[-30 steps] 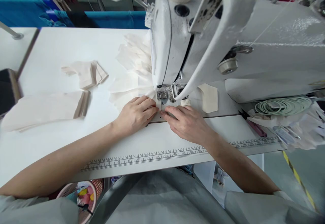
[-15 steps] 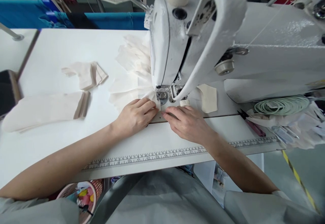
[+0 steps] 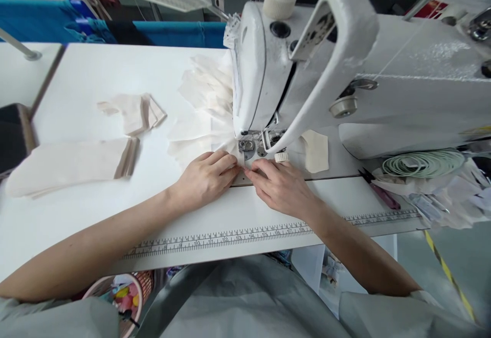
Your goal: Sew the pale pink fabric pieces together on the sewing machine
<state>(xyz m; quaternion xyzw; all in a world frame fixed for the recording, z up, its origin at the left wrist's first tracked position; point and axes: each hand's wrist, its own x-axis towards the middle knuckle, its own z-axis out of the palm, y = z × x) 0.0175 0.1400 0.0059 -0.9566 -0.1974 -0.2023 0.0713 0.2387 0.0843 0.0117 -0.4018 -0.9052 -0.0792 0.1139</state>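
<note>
Cream fabric point(image 3: 203, 136) lies gathered to the left of the sewing machine point(image 3: 264, 72), its near edge running up to the presser foot point(image 3: 247, 147). My left hand point(image 3: 207, 177) is closed at that edge, thumb and fingers pinching the cloth just in front of the foot. Close beside it, my right hand point(image 3: 282, 187) has its thumb and forefinger pressed together, fingertips nearly meeting the left ones. What sits between the right fingertips is too small to make out. A small cream fabric piece point(image 3: 316, 151) rests on the machine bed, right of the needle area.
Folded cream fabric stacks point(image 3: 72, 166) and smaller folded pieces point(image 3: 134, 113) lie on the left. Purple-handled thread snips point(image 3: 383, 192), a coil of pale green cord point(image 3: 424, 163) and scraps sit at the right. A printed ruler point(image 3: 226, 240) follows the front edge. Below stands a pink basket point(image 3: 143, 289).
The view has shifted slightly, so the machine and cloth appear a little right and lower. My hands keep almost the same pose, with the fingertips slightly closer together.
</note>
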